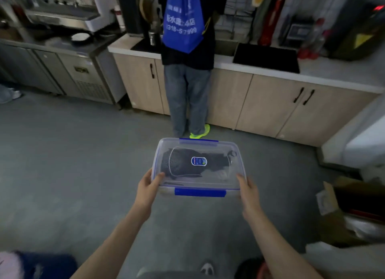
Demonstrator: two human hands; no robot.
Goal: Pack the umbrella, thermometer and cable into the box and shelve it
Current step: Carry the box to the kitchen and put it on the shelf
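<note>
Clear lidded plastic box [198,166] being carried level above the grey floor [73,164], left hand [149,188] gripping its left edge, right hand [249,192] gripping its right edge, dark folded umbrella [187,164] lying inside, blue clips fastened, another person [188,70] standing at the bench [270,70] ahead.

thermometer possibly hidden under umbrella [187,164]

You held one clear box [198,168] with two blue clips [200,192] in two hands, left [149,188] and right [249,192], facing one person [187,87].
</note>
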